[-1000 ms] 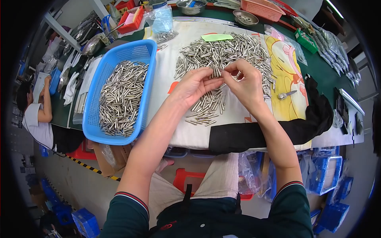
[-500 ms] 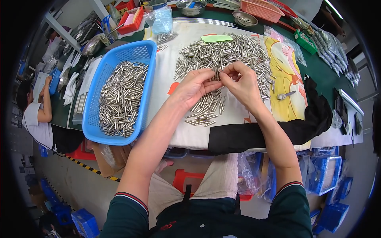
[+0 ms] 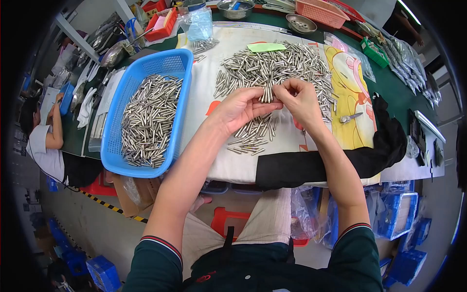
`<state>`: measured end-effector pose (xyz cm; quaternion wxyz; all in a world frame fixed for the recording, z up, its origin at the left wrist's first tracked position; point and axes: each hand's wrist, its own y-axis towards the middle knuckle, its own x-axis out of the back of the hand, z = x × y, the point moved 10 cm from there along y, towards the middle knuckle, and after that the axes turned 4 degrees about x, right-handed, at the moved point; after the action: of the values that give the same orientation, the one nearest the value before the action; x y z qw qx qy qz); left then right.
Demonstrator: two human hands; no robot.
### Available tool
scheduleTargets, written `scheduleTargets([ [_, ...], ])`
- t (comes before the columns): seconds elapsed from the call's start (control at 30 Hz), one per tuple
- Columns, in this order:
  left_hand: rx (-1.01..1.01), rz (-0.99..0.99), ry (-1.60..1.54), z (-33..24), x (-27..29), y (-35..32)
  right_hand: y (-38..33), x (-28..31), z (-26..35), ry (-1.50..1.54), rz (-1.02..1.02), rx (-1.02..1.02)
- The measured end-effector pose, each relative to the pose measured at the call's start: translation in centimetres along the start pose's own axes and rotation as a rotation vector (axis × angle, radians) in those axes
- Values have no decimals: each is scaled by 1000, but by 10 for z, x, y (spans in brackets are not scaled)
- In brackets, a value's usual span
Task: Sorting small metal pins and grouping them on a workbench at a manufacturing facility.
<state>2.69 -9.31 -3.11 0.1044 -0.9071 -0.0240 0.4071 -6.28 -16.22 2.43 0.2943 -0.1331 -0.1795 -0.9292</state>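
Note:
My left hand (image 3: 239, 106), palm turned up, grips a small bundle of slim metal pins (image 3: 266, 95) between thumb and fingers. Touching the right side of that bundle is my right hand (image 3: 302, 101), its thumb and forefinger pinched; whatever lies between those fingertips is hidden. Beyond both hands spreads a big heap of the same silvery pins (image 3: 272, 65), with a light green slip (image 3: 265, 47) on top. A looser group of pins (image 3: 249, 141) lies on the cloth under my hands.
A blue perforated basket (image 3: 187, 78) full of pins stands at the left. To the right are a small knife (image 3: 351, 117) and a black cloth sleeve (image 3: 292, 169) along the front edge. Bowls and a pink basket (image 3: 322, 13) line the back. A co-worker (image 3: 46, 141) sits far left.
Both hands have come slightly nearer to me and turned, so the pin bundle shows more plainly. The right hand has shifted a little right. Basket and heap look the same.

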Motion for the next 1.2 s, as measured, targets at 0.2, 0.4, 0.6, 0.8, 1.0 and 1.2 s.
scheduleTargets([
  [0.2, 12, -14, -33, 2, -1, 1, 0, -2, -3, 16, 50, -16],
  [0.4, 70, 67, -98, 6, -3, 0, -1, -7, 1, 21, 36, 17],
  [0.6, 19, -15, 96, 2, 2, -12, 0, 24, 7, -108, -265, 170],
  [0.8, -171, -35, 517, -26, -62, -104, 4, 16, 4, -335, -183, 294],
  [1.0, -786, -924, 1934, -137, -82, -188, 1, -8, 5, -464, 155, 404],
  [1.2, -984, -926, 2130, -128, -95, -192, -10, -26, 4, -537, 330, 450],
])
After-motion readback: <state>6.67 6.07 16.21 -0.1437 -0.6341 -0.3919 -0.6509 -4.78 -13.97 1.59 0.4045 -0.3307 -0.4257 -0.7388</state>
